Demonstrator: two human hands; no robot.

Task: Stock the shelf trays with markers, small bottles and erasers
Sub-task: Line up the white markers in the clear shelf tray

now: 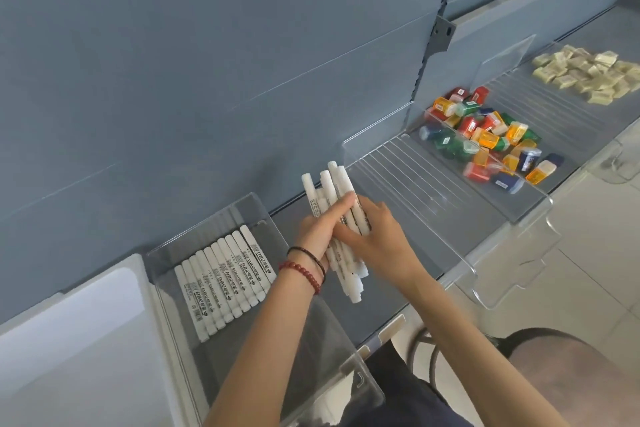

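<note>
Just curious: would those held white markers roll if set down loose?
Probably: the markers look round and smooth. They seem stiff, jutting straight beyond the left hand and right hand. Packed in the tray, they likely stay put.

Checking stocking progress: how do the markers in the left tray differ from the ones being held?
The tray markers lie flat in one neat row; the held markers form a loose, uneven bundle. The tray markers rest untouched; the held markers are gripped by the left hand and right hand. Both sets are white with dark print.
</note>
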